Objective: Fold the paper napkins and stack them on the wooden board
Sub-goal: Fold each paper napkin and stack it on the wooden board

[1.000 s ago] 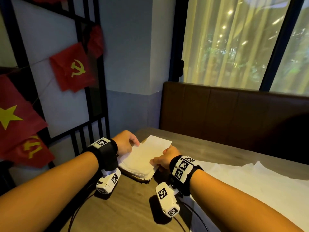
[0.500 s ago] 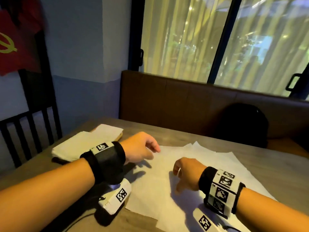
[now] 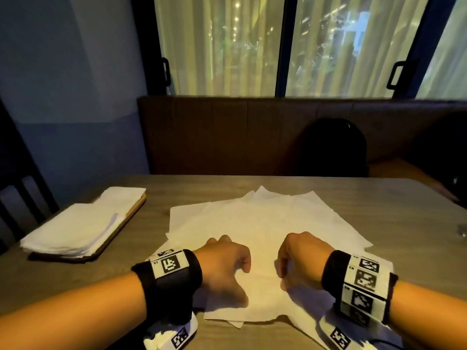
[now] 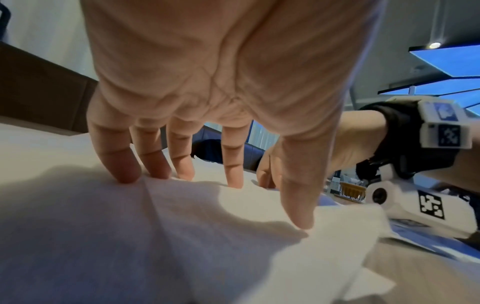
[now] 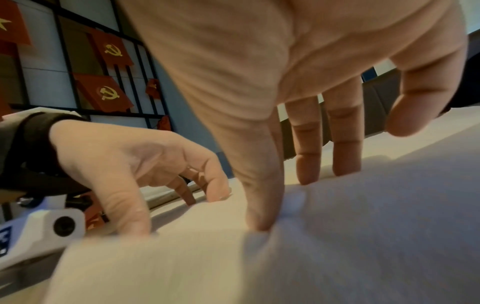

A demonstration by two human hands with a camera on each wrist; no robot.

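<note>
Several unfolded white napkins (image 3: pixel 265 223) lie spread in the middle of the table. Both hands rest on the near part of the top napkin (image 4: pixel 207 236). My left hand (image 3: pixel 243 284) touches it with spread fingertips (image 4: pixel 127 174) and thumb, holding nothing. My right hand (image 3: pixel 281 280) has its thumb (image 5: pixel 259 216) down on the sheet with a small ridge of paper pinched up beside it; its little finger is lifted. To the left, a stack of folded napkins (image 3: pixel 75 228) lies on the wooden board (image 3: pixel 134 209).
The grey-brown table (image 3: pixel 379 210) reaches back to a brown padded bench (image 3: pixel 227 137), where a dark round object (image 3: pixel 333 147) sits. A dark chair (image 3: pixel 15 198) stands at the left. A small object (image 3: pixel 463 231) lies at the table's right edge.
Both hands left the folded stack on the board and moved right onto the spread napkins. The view swung from the board to the table's middle.
</note>
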